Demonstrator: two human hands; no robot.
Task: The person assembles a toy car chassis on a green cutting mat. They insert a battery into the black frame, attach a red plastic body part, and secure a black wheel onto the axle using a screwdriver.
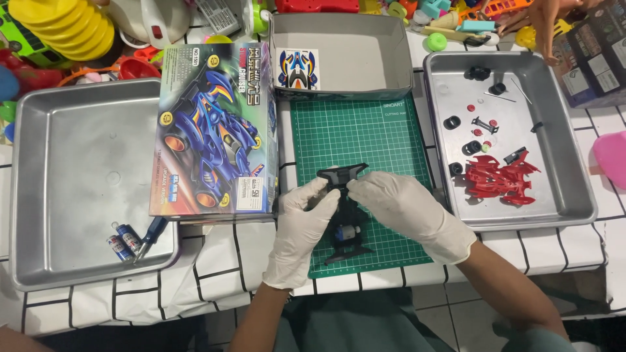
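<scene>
Between both gloved hands, the black car chassis (343,215) already carries its motor. Left hand (303,225) and right hand (407,208) pinch its front; wheels (464,140) and red body (499,177) wait right of them.

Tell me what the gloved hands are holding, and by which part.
Both hands grip a black toy car chassis over the green cutting mat. The left hand and right hand pinch its far end, near the bumper.
</scene>
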